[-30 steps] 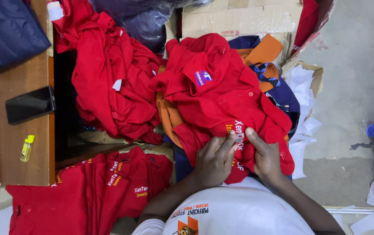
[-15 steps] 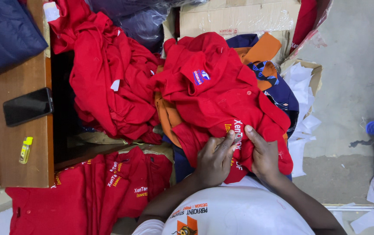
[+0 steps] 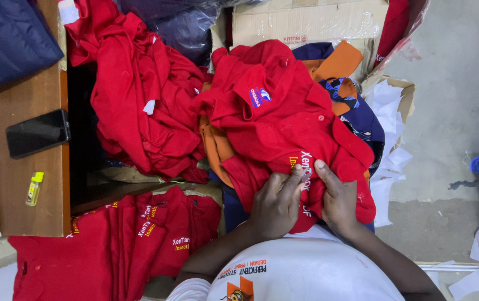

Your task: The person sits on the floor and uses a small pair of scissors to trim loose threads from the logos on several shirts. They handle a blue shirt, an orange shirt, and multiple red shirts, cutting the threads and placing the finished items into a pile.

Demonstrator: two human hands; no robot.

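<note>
Hardly anything has shifted; both hands stay pinching the red shirt [image 3: 284, 134] at its printed hem.
Loose red heap [image 3: 139, 106] unsorted; folded red stack [image 3: 139, 239] beside the lap; left hand [image 3: 275, 203] and right hand [image 3: 337, 198] closed on cloth.

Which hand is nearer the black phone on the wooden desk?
Left. The left hand grips the red shirt on the side towards the phone. The right hand pinches the same shirt just beyond it, farther from the desk.
</note>
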